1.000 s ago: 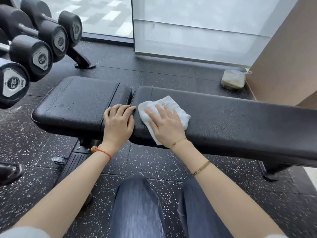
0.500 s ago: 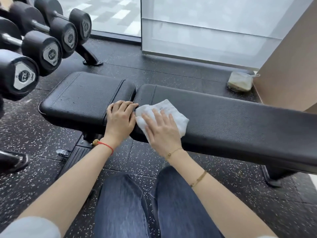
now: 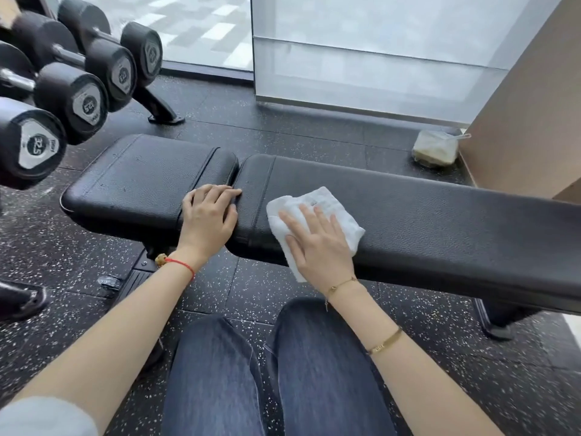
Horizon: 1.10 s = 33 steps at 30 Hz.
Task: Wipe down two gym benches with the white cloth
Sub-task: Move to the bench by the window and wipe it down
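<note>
A black padded gym bench (image 3: pixel 440 221) runs across the view, with a short seat pad (image 3: pixel 132 184) on the left and a long back pad on the right. The white cloth (image 3: pixel 327 206) lies on the long pad, a little right of the gap between the pads. My right hand (image 3: pixel 317 243) presses flat on the cloth with fingers spread, and one corner of the cloth hangs over the front edge. My left hand (image 3: pixel 209 218) rests palm down on the right end of the seat pad, fingertips at the gap. Only one bench is in view.
A rack of black dumbbells (image 3: pixel 78 99) juts out at the left, close to the seat pad. A clear bag (image 3: pixel 435 149) with something pale inside sits on the speckled rubber floor behind the bench. A tan wall (image 3: pixel 534 105) stands at the right, glass panels at the back.
My right hand has slid the cloth rightwards along the long pad, away from the gap. My left hand has stayed on the seat pad. The camera view has shifted a little.
</note>
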Each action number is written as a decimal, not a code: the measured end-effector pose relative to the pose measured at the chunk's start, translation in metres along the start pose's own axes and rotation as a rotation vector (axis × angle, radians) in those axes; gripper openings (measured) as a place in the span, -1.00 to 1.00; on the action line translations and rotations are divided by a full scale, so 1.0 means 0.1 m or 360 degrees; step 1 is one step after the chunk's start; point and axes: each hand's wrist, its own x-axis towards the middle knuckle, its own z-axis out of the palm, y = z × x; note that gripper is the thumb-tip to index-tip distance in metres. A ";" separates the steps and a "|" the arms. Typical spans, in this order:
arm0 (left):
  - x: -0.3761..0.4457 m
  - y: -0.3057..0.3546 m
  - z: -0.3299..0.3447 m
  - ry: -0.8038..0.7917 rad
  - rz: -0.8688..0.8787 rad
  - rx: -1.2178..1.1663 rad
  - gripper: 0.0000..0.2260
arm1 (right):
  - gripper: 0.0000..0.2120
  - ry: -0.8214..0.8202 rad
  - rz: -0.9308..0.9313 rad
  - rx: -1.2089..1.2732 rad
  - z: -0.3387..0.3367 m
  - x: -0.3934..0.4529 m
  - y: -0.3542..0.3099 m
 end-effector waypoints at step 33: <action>0.09 1.02 0.29 -0.0100 -0.0147 0.0106 -0.62 | -0.56 -0.0181 0.0387 -0.0063 -0.20 0.87 1.40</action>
